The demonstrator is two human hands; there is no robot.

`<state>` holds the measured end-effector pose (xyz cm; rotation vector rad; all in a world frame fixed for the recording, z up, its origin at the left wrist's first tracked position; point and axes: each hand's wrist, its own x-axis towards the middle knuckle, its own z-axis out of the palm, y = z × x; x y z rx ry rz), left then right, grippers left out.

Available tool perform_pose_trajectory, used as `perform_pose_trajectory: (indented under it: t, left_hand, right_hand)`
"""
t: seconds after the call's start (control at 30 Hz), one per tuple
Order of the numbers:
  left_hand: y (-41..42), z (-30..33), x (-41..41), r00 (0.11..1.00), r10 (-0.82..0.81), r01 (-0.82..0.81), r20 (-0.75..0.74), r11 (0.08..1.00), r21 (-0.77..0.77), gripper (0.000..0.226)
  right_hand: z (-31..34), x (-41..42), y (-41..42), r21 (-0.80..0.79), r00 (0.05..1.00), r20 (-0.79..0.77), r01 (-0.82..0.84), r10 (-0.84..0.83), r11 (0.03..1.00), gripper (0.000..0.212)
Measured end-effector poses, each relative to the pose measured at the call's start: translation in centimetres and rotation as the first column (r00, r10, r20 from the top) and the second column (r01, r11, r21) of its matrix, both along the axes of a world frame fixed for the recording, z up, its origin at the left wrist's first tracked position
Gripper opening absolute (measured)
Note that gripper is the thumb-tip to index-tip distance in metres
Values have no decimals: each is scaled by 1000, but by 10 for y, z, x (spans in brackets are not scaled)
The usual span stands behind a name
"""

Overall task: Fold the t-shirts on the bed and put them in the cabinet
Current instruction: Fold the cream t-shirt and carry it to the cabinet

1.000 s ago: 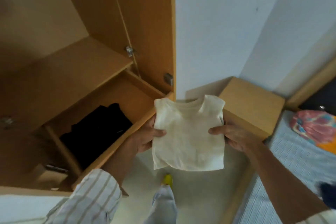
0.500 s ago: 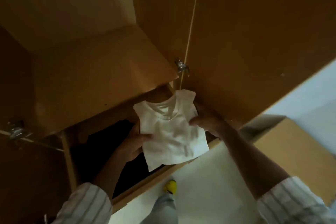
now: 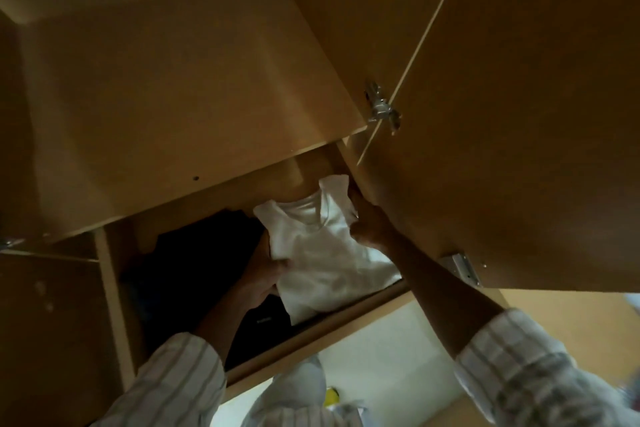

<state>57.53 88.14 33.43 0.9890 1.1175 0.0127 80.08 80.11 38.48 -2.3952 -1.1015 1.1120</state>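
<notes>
Inside the open cabinet (image 3: 173, 87), seen from the head camera, the folded white t-shirt (image 3: 322, 253) sat in the lower compartment, right of a dark garment (image 3: 204, 253) that already lay there. The left hand (image 3: 266, 274) gripped the shirt's left edge, thumb on top of the cloth and fingers hidden beneath it. The right hand (image 3: 370, 225) pinched the shirt's right edge up by the sleeve, fingers curled onto the fabric, close against the compartment's right wall. The neckline pointed toward the back of the compartment, and the hem reached the wooden front lip (image 3: 346, 322). Whether the shirt lay flat on the compartment floor or was held a little above it, the picture did not tell. Its left edge overlapped the dark garment near the left hand.

Above the compartment, a bare wooden shelf (image 3: 156, 132) ran wide across the view. To the right, the open cabinet door (image 3: 519, 114) hung on a metal hinge (image 3: 381, 109), with a second metal fitting (image 3: 464, 269) lower down on its edge. Both forearms reached in from striped sleeves (image 3: 519, 364) at the bottom of the frame. Down below, pale floor (image 3: 381, 357) showed, and something small and yellow (image 3: 331, 396) sat there, too blurred to identify.
</notes>
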Motion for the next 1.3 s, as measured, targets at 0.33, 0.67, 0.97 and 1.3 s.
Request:
perform_pose_trajectory:
  t: [0.33, 0.67, 0.97, 1.3]
  left_hand:
    - [-7, -13, -4, 989, 80, -58, -124, 983, 174, 83]
    - [-10, -23, 1, 974, -6, 85, -227, 936, 342, 86]
    - [-25, 4, -8, 875, 65, 294, -480, 717, 632, 78]
    - [-142, 50, -27, 939, -202, 335, -279, 347, 876, 50]
  right_hand:
    - [-15, -47, -26, -149, 783, 550, -251, 291, 957, 77]
    - [-50, -45, -55, -390, 933, 191, -213, 305, 896, 94]
    - [-22, -58, -96, 19, 966, 258, -4, -1, 1000, 61]
    - [23, -144, -262, 436, 831, 348, 266, -434, 860, 42]
